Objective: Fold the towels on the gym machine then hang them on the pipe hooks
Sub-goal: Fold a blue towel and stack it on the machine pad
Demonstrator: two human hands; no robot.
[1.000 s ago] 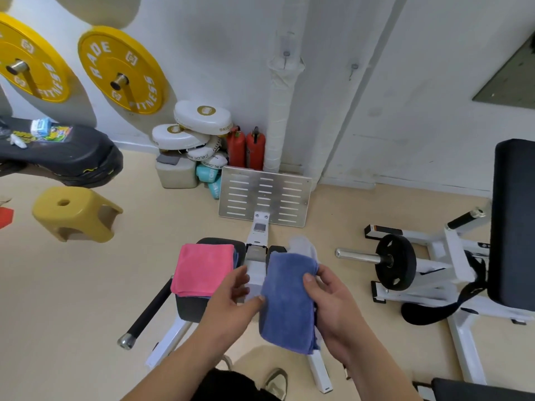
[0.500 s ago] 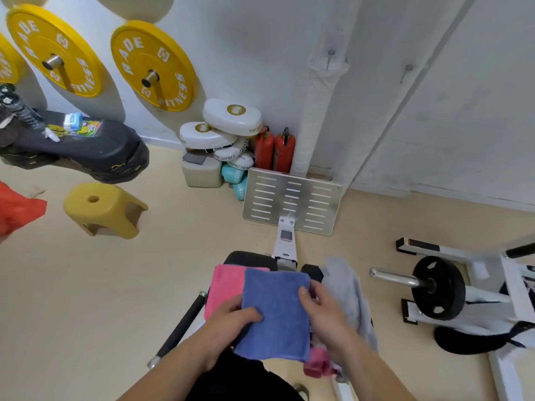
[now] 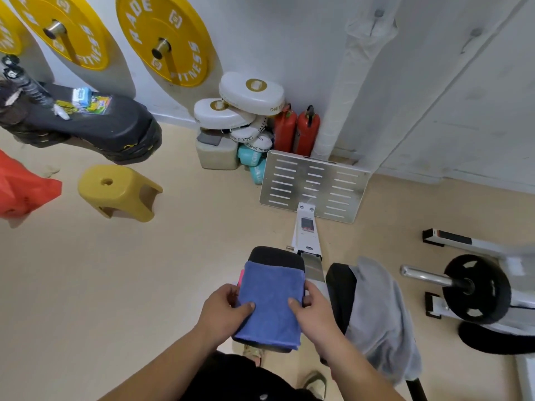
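The blue towel (image 3: 270, 302), folded into a neat rectangle, is lying on the left black pad (image 3: 276, 256) of the gym machine, and both hands are gripping it by its sides. The left hand (image 3: 224, 309) is pinching the towel's left edge, thumb pressing on top and fingers curling underneath. The right hand (image 3: 314, 311) is doing the same on the right edge, thumb on the cloth and fingers wrapping round the side. A pink towel (image 3: 241, 277) is peeking out as a thin strip from under the blue one near its upper left corner, so the blue one is sitting on top of it. The grey towel (image 3: 379, 314) is hanging unfolded over the right black pad (image 3: 340, 296) just beside, draping down towards the floor. Between the two pads the machine's white beam (image 3: 307, 233) is running forward to a slotted metal footplate (image 3: 314, 186), which is standing near the wall. Behind the plate a pipe (image 3: 344, 91) wrapped in white is rising up the wall, with a small hook (image 3: 377, 14) showing near its top, too blurred to make out in detail. Two red fire extinguishers (image 3: 298, 131) are standing just left of the pipe, next to a pile of white cushions (image 3: 249, 94). A yellow stool (image 3: 115, 192) is sitting on the floor well to the left, and yellow weight plates (image 3: 170, 39) are hanging on the wall above
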